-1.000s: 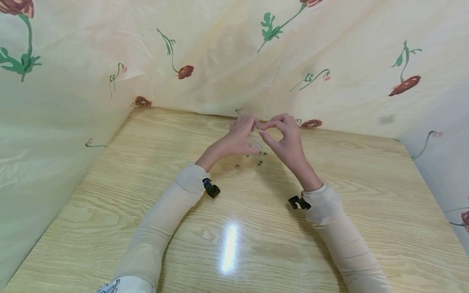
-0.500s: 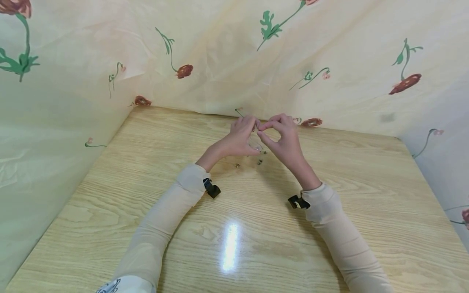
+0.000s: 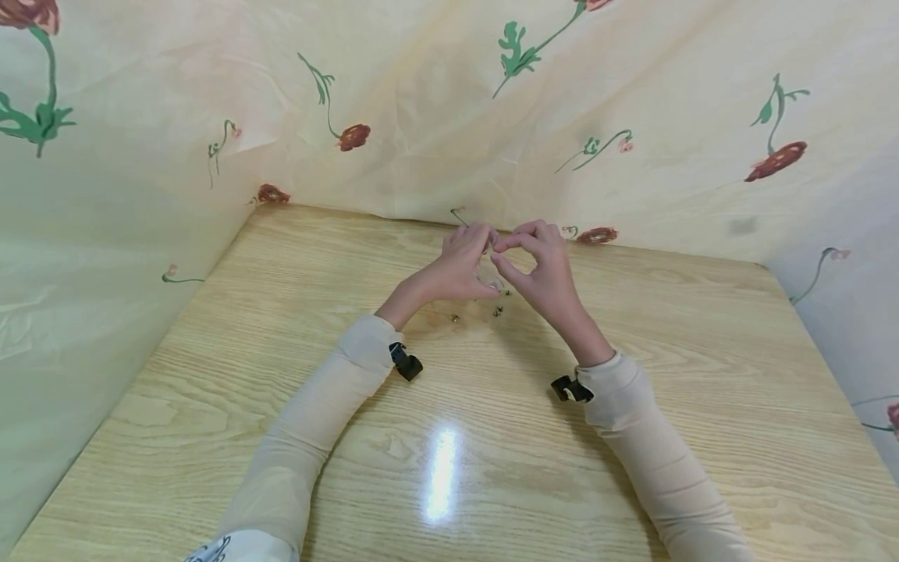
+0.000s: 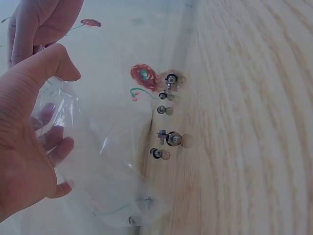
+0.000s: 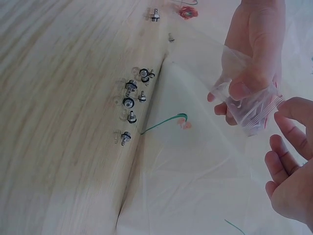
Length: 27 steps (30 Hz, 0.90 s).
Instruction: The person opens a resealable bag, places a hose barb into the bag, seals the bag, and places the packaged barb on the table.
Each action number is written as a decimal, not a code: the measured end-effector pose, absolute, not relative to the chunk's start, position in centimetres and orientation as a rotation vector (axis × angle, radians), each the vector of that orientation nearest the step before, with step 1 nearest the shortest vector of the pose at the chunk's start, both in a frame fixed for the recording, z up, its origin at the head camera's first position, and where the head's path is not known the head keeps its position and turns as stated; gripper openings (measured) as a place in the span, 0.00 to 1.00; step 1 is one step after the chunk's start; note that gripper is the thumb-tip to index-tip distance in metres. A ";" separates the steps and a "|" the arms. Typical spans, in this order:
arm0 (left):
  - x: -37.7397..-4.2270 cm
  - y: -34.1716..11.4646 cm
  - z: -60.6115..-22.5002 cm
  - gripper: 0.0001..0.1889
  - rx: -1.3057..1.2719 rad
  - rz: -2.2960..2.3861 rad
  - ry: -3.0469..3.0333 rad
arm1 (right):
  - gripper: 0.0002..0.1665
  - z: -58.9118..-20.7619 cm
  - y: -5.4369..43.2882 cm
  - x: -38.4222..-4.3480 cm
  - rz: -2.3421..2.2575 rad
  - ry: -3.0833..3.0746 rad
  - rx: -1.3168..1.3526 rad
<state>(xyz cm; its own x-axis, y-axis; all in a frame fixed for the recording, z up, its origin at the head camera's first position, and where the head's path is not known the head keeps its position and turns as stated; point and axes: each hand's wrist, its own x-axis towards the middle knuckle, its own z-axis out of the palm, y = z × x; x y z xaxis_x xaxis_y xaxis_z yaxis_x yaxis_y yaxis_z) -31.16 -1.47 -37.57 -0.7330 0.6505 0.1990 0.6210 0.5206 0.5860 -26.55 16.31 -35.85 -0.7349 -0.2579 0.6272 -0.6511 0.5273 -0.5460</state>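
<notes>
A clear plastic zip bag hangs between the two hands, over the far part of the table. My left hand grips the bag near its mouth, and its fingers show through the film in the left wrist view. At the zip strip, the thumb and index finger of my right hand pinch the bag's edge; the other fingers are loosely bent. Several small metal fittings with dark rings lie on the table below the bag. What the bag holds cannot be made out.
The wood-grain table ends against a cream flowered cloth close behind the hands. One fitting lies apart, nearer the person. Black wrist mounts sit on both sleeves.
The right thumb and index finger have shifted slightly left along the bag's edge, toward the left hand. The left hand stays almost still, and the fittings have not moved.
</notes>
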 end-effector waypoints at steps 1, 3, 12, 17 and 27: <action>-31.2 -1.5 -37.6 0.30 1.129 1.016 2.697 | 0.05 -35.8 16.3 -26.5 1.101 -2.290 0.740; -31.2 -1.5 -37.6 0.31 1.128 1.016 2.701 | 0.05 -35.8 16.3 -26.5 1.094 -2.285 0.741; -31.2 -1.6 -37.6 0.31 1.113 1.022 2.709 | 0.06 -35.8 16.3 -26.5 1.062 -2.268 0.756; -31.2 -1.7 -37.6 0.31 1.106 1.017 2.712 | 0.07 -35.7 16.4 -26.5 1.044 -2.255 0.746; -31.3 -2.2 -37.2 0.35 1.064 1.056 2.731 | 0.08 -35.4 16.9 -26.4 1.023 -2.297 0.671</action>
<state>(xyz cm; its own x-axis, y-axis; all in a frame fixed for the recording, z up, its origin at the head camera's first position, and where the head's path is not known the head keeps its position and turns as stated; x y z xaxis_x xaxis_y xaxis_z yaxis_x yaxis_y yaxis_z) -31.31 -2.20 -37.20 -0.7664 0.6074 0.2088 0.5899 0.5371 0.6029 -26.43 16.86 -35.44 -0.7350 -0.2208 0.6411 -0.6243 0.5894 -0.5127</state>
